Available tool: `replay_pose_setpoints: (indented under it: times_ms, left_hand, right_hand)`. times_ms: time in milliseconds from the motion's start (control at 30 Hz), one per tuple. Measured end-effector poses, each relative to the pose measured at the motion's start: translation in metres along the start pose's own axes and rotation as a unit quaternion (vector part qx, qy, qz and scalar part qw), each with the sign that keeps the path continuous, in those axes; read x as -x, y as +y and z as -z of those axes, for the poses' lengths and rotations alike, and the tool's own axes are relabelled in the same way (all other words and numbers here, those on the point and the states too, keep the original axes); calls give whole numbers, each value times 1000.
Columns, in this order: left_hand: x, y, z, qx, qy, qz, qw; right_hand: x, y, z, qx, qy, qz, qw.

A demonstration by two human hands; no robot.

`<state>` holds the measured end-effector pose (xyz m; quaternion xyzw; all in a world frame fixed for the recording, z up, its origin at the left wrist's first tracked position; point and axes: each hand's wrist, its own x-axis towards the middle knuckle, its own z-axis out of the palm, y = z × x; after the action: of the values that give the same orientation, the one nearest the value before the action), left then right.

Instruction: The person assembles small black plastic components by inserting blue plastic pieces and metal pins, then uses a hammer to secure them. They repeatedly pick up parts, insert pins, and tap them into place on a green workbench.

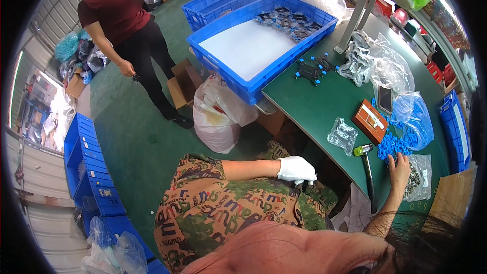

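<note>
My left hand (pixel 297 169), in a white glove, is over my lap. Its fingers are curled around something dark, mostly hidden, that I cannot make out. My bare right hand (pixel 399 173) reaches over the green table (pixel 299 102), fingers apart, with the tips at the near edge of a pile of small blue plastic parts (pixel 394 144). Beside that hand lies a clear bag of small metal pieces (pixel 417 178). Left of it rests a mallet (pixel 367 165) with a yellow-green head and black handle. A brown block with a metal plate (pixel 371 122) is just beyond the mallet.
A phone (pixel 385 100), clear plastic bags (pixel 393 71) and black-and-blue assembled parts (pixel 310 70) lie farther back. Blue crates (pixel 248 83) stand beyond the table's left edge. A white sack (pixel 218 114) is on the floor. Another person (pixel 119 30) stands at left.
</note>
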<state>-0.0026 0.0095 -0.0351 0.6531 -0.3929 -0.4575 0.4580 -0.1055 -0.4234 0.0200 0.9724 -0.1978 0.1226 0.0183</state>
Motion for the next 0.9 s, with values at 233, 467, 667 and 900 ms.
replay_pose_setpoints:
  times_ms: [233,467,667,900]
  left_hand:
    - [-1,3,1,-10,-5,-8,1000]
    - [0,0,0,-10,2,-4,1000]
    - [0,2,1,-12,1,-10,1000]
    - [-5,1,2,-15,-5,-14,1000]
  right_hand:
    - [1,8,-16,-19,-13,17,1000]
    - [1,8,-19,-29,22,35,999]
    - [1,-3,-7,-42,37,19,998]
    - [3,2,-12,-12,10,44,999]
